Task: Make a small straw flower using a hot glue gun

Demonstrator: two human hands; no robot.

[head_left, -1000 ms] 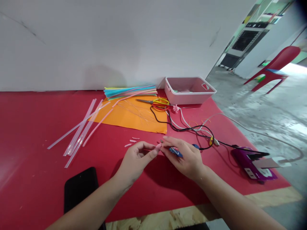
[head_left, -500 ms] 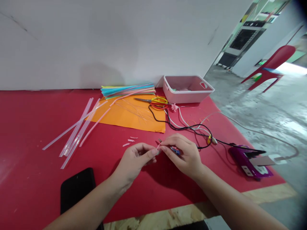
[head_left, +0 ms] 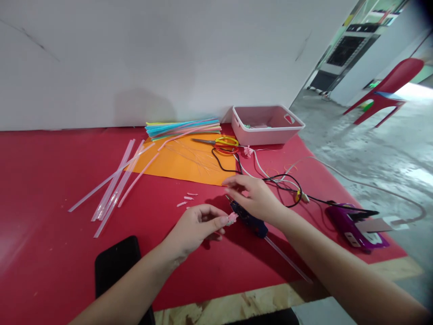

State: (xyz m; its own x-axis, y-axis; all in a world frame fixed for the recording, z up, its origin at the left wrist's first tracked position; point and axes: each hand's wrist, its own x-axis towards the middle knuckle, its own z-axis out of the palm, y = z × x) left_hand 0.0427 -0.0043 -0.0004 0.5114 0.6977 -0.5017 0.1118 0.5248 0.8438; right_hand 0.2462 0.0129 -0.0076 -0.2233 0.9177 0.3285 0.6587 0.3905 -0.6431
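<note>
My left hand [head_left: 199, 228] pinches a small pink fuzzy flower [head_left: 232, 219] between thumb and fingers. My right hand [head_left: 262, 198] hovers with its fingers parted and nothing visible between them. Below it lies a dark blue glue gun [head_left: 252, 223], nozzle pointing up and left, partly covered by the hand. A clear glue stick [head_left: 287, 259] juts from the gun's rear. Short pink pieces [head_left: 188, 197] lie just beyond my left hand. Farther back, another pink flower [head_left: 248, 151] rests beside the scissors [head_left: 226, 143].
Glue sticks [head_left: 111, 189] lie left on the red tabletop, with a black phone [head_left: 117, 262] nearer me. Coloured pipe cleaners [head_left: 182, 128] and an orange sheet [head_left: 158, 164] are at the back, beside a pink basket [head_left: 267, 136]. Cables [head_left: 294, 178] run to a purple power strip [head_left: 355, 228].
My right hand has come away from the left and moved up, its fingers opening. The flower now shows in my left hand. More of the glue gun is in sight.
</note>
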